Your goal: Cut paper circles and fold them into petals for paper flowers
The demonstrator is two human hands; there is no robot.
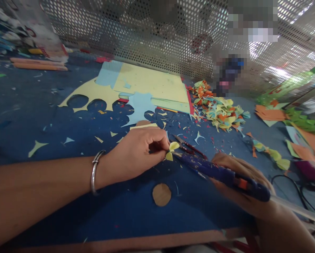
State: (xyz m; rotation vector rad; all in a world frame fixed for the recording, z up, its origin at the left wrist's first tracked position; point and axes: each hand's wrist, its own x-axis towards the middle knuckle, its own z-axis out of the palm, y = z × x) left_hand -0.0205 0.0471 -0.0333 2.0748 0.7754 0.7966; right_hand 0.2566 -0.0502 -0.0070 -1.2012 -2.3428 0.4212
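My left hand [136, 153], with a silver bangle at the wrist, pinches a small folded yellow paper piece [171, 150] between thumb and fingers. My right hand [243, 182] is wrapped round a blue glue gun [220, 174], whose nozzle points left and touches the yellow piece. A pair of small red-handled scissors [187, 146] lies on the blue table surface [41, 112] just behind the nozzle. A brown cardboard disc [161, 194] lies below my hands.
Yellow and light blue paper sheets [147, 82] with cut-out holes lie at the back. A heap of folded coloured paper pieces [218, 109] sits to the right. Orange and green paper [291, 119] lies far right. A perforated metal screen [147, 31] closes the back.
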